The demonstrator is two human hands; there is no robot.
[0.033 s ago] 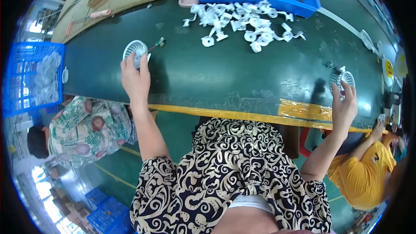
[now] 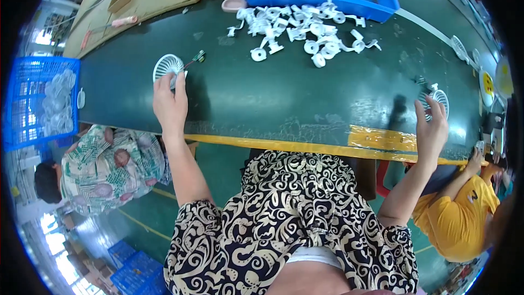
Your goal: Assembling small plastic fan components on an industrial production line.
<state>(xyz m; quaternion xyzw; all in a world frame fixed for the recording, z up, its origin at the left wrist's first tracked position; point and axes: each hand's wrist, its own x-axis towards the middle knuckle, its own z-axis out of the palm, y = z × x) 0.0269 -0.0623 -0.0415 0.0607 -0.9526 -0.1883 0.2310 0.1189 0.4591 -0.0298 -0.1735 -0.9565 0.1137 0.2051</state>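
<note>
My left hand point(image 2: 171, 101) pinches the lower rim of a round white fan grille point(image 2: 165, 64) over the green tabletop. Beside that grille, a small green circuit board point(image 2: 200, 55) hangs on thin red and dark wires. Far to the right, my right hand point(image 2: 433, 127) has its fingers closed on the near side of a second white fan grille point(image 2: 442, 101), partly covered by the fingers. A small dark green part point(image 2: 420, 80) shows just beyond it; whether it is joined to the grille I cannot tell.
Several loose white plastic parts point(image 2: 317, 31) lie heaped before a blue tray point(image 2: 386, 4) of similar parts. At the left stands a blue basket point(image 2: 42, 61) with clear-white pieces. A screwdriver with a pink handle point(image 2: 124, 21) lies on cardboard. People sit on both sides.
The view has shifted slightly. Both hands keep hold of their fan grilles, with hardly any movement.
</note>
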